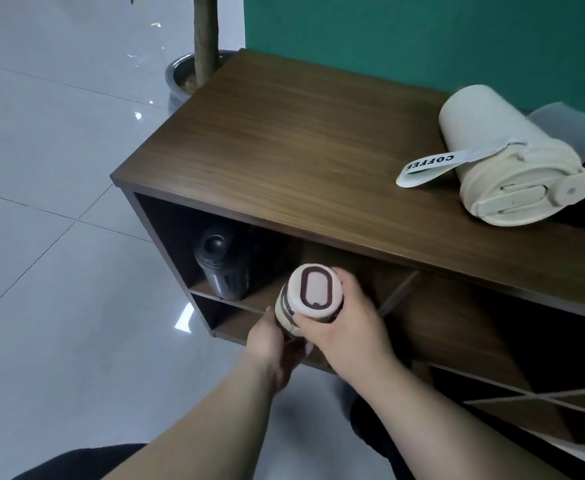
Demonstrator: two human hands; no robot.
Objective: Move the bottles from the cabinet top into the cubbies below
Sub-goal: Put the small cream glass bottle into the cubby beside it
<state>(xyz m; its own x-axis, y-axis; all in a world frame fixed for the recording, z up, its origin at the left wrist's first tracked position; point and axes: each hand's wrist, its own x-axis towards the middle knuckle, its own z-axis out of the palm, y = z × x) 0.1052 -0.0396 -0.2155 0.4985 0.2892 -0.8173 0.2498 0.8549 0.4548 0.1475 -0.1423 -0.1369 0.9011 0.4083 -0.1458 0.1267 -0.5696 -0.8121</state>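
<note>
Both my hands hold a cream bottle with a brown-ringed lid [313,292] in front of the upper-left cubby of the wooden cabinet [284,150]. My left hand [273,344] grips its lower body from below and my right hand [346,320] wraps around its top from the right. A dark bottle [221,268] stands upright at the left inside that same cubby. On the cabinet top at the right lies a cream "COFFEE" tumbler [502,157] on its side, with its strap stretched to the left. A dark object and a pale one [582,133] show partly behind it.
A plant pot with a trunk [194,74] stands on the floor behind the cabinet's left end. A green wall backs the cabinet. More cubbies [457,323] open to the right and below, split by thin dividers. Glossy tiled floor [59,202] spreads to the left.
</note>
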